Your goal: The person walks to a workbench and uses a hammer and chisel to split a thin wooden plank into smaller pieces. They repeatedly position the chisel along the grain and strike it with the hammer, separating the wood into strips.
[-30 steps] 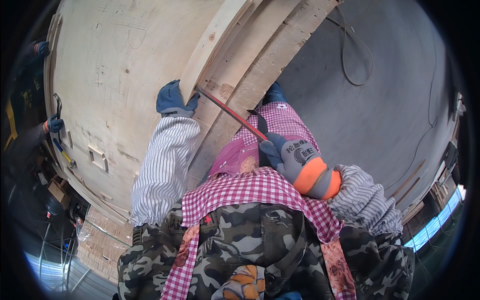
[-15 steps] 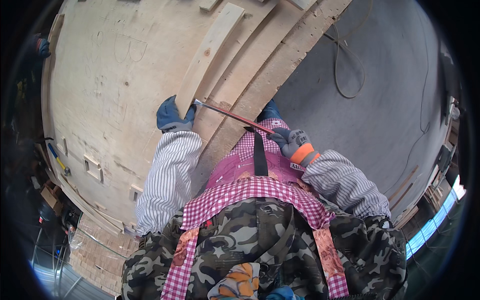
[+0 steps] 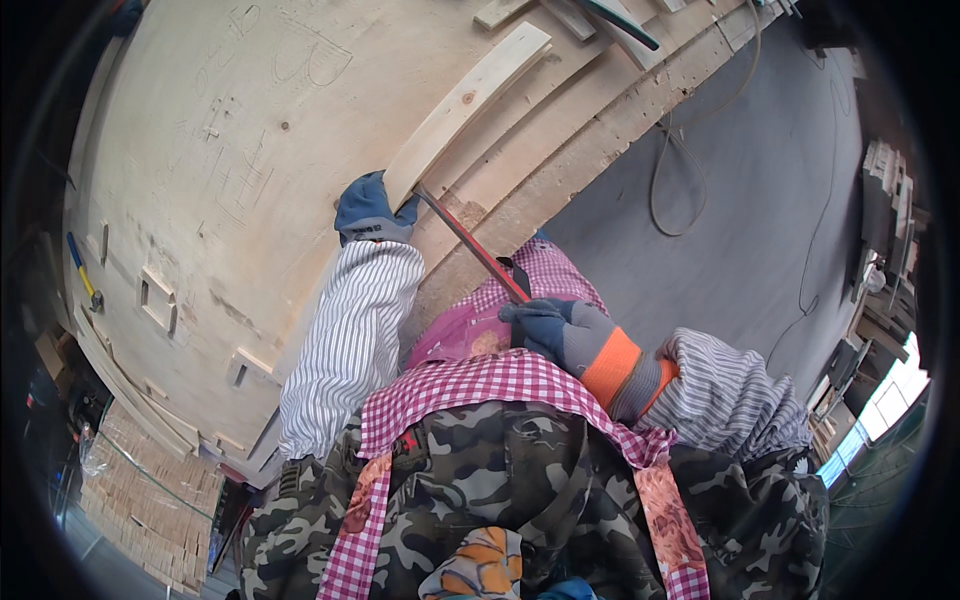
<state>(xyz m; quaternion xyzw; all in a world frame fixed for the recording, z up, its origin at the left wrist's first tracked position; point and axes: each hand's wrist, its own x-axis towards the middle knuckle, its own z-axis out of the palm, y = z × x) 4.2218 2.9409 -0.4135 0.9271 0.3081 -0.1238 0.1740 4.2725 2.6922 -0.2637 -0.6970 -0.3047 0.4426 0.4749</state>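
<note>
A pale wooden strip (image 3: 470,98) with a knot lies lengthwise on the large plywood tabletop (image 3: 230,190). My left hand (image 3: 374,212), in a blue and grey glove, is closed round the strip's near end, thumb on its right side. My right hand (image 3: 560,330), gloved with an orange cuff, grips the lower end of a red pry bar (image 3: 474,244) above my lap. The bar slants up to the left, its tip close to the strip's right edge by my left thumb. Whether the tip touches the wood I cannot tell.
Layered boards (image 3: 560,125) form the table's right edge. Short wood pieces (image 3: 502,12) and a dark bar (image 3: 622,24) lie at the far end. A blue-and-yellow-handled hammer (image 3: 82,268) and a small wooden frame (image 3: 158,298) are at left. A hose (image 3: 655,190) lies on the grey floor.
My right hand has drawn nearer my body with the pry bar, which slants more steeply. The left hand keeps hold of the strip. The whole view has shifted and turned.
</note>
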